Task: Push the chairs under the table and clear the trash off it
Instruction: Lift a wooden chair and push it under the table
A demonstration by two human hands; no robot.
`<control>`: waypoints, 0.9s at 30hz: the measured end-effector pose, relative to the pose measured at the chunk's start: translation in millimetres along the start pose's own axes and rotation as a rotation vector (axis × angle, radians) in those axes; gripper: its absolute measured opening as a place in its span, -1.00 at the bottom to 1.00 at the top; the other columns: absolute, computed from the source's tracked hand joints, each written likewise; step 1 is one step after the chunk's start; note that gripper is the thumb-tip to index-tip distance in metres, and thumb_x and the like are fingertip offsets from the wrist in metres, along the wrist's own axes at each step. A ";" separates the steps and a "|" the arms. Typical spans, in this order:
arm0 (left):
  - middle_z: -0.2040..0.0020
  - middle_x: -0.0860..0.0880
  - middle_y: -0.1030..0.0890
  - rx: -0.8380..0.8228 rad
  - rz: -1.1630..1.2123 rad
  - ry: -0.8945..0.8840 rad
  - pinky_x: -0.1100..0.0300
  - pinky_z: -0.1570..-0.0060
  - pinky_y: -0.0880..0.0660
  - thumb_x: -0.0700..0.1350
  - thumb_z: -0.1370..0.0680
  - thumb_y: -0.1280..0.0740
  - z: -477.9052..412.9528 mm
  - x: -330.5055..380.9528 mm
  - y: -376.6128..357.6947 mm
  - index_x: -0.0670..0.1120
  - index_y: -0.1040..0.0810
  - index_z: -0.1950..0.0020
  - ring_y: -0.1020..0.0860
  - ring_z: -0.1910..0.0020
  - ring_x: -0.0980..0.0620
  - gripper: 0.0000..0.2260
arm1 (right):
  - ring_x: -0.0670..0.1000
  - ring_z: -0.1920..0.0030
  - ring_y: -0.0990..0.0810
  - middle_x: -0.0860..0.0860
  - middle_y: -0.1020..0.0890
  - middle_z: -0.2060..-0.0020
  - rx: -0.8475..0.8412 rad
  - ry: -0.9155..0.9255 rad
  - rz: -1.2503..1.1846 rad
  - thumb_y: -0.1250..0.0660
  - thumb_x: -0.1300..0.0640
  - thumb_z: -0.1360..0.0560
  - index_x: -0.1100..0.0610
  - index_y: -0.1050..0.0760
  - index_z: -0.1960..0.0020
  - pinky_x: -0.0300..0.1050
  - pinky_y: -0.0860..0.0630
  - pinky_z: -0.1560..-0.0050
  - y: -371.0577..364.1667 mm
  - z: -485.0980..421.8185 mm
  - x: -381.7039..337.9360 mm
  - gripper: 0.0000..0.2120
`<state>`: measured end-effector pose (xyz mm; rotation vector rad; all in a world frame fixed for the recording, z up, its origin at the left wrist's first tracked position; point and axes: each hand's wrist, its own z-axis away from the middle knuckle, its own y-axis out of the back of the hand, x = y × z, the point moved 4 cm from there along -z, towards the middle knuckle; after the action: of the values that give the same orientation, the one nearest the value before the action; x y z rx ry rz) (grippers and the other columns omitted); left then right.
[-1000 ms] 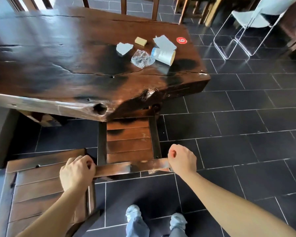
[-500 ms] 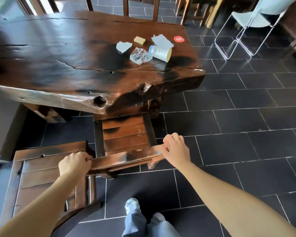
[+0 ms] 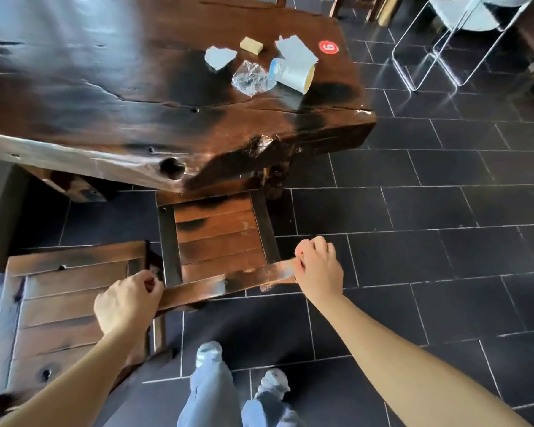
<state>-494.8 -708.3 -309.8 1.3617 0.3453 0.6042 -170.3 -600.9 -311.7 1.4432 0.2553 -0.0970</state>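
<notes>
Backrest of the wooden chair (image 3: 219,238) is clasped at both ends by my left hand (image 3: 127,300) and right hand (image 3: 318,270); its seat sits partly under the table (image 3: 105,87).

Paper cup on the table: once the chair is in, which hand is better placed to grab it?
Right, probably. The paper cup lies at the right of the table, ahead of the right hand; the left hand grips the chair farther left.
</notes>
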 end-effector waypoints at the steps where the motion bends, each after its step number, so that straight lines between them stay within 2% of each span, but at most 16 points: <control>1: 0.30 -0.07 -0.64 -0.013 0.013 0.001 0.14 0.29 -0.38 0.08 -0.48 -0.28 -0.1 0.6 0.4 0.08 -0.60 0.23 -0.58 0.26 -0.16 -0.83 | 0.00 -0.02 -0.44 -0.02 -0.48 0.00 0.003 0.003 0.018 -0.30 0.05 -0.51 0.01 -0.47 0.03 -0.23 -0.42 0.26 0.3 -1.2 0.2 -0.93; 3: 0.30 -0.05 -0.64 -0.026 0.017 -0.009 0.15 0.29 -0.39 0.09 -0.49 -0.28 -1.3 0.4 1.7 0.10 -0.59 0.23 -0.57 0.27 -0.14 -0.84 | -0.01 0.01 -0.45 -0.03 -0.49 0.05 0.019 -0.012 0.038 -0.32 0.06 -0.49 -0.01 -0.48 0.08 -0.26 -0.37 0.33 0.4 -1.9 -0.3 -0.96; 8: 0.28 -0.03 -0.66 -0.047 0.029 -0.035 0.15 0.29 -0.40 0.09 -0.49 -0.30 -10.3 -1.9 7.4 0.10 -0.59 0.23 -0.59 0.24 -0.13 -0.85 | 0.00 0.08 -0.49 -0.03 -0.52 0.11 0.073 -0.087 0.011 -0.38 0.10 -0.45 -0.01 -0.52 0.15 -0.26 -0.38 0.42 -1.9 0.1 -7.3 -0.96; 15: 0.22 -0.04 -0.68 -0.017 0.021 -0.126 0.13 0.24 -0.37 0.09 -0.51 -0.28 -63.0 -3.9 19.1 0.11 -0.61 0.15 -0.61 0.18 -0.15 -0.85 | -0.02 0.09 -0.51 -0.04 -0.55 0.09 0.143 -0.175 -0.102 -0.43 0.12 -0.43 -0.01 -0.58 0.15 -0.20 -0.51 0.37 -4.2 -11.2 -31.6 -0.95; 20: 0.23 -0.06 -0.67 0.002 -0.003 -0.175 0.13 0.27 -0.29 0.07 -0.53 -0.27 -104.4 4.1 28.7 0.07 -0.61 0.15 -0.60 0.20 -0.16 -0.84 | 0.05 0.01 -0.49 0.02 -0.54 0.02 0.079 -0.186 -0.045 -0.38 0.11 -0.47 0.01 -0.58 0.09 -0.18 -0.49 0.32 -5.6 -43.7 -47.7 -0.97; 22: 0.24 -0.07 -0.67 0.004 -0.008 -0.184 0.14 0.29 -0.30 0.07 -0.54 -0.27 -117.4 3.9 30.9 0.06 -0.60 0.15 -0.58 0.25 -0.17 -0.83 | 0.04 -0.03 -0.46 0.01 -0.52 -0.01 0.037 -0.196 -0.010 -0.34 0.09 -0.49 0.00 -0.57 0.06 -0.17 -0.49 0.29 -7.3 -54.2 -53.2 -0.95; 25: 0.30 -0.05 -0.64 0.014 -0.029 -0.200 0.16 0.33 -0.30 0.09 -0.54 -0.27 -132.4 -2.0 32.6 0.07 -0.59 0.15 -0.43 0.39 -0.08 -0.83 | 0.04 -0.03 -0.47 0.02 -0.53 -0.02 0.049 -0.206 -0.018 -0.34 0.07 -0.49 0.00 -0.57 0.05 -0.19 -0.49 0.29 -11.9 -56.4 -63.6 -0.93; 27: 0.31 -0.06 -0.64 0.012 -0.040 -0.213 0.15 0.33 -0.31 0.09 -0.53 -0.28 -139.0 -6.6 32.3 0.06 -0.59 0.14 -0.46 0.38 -0.10 -0.84 | 0.05 -0.04 -0.47 0.03 -0.53 -0.03 0.053 -0.211 -0.025 -0.34 0.07 -0.49 0.00 -0.58 0.04 -0.18 -0.49 0.27 -13.6 -55.5 -69.8 -0.93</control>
<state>-584.8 -597.5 -305.5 1.4127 0.2038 0.4197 -247.3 -553.9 -314.6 1.4696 0.0982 -0.2764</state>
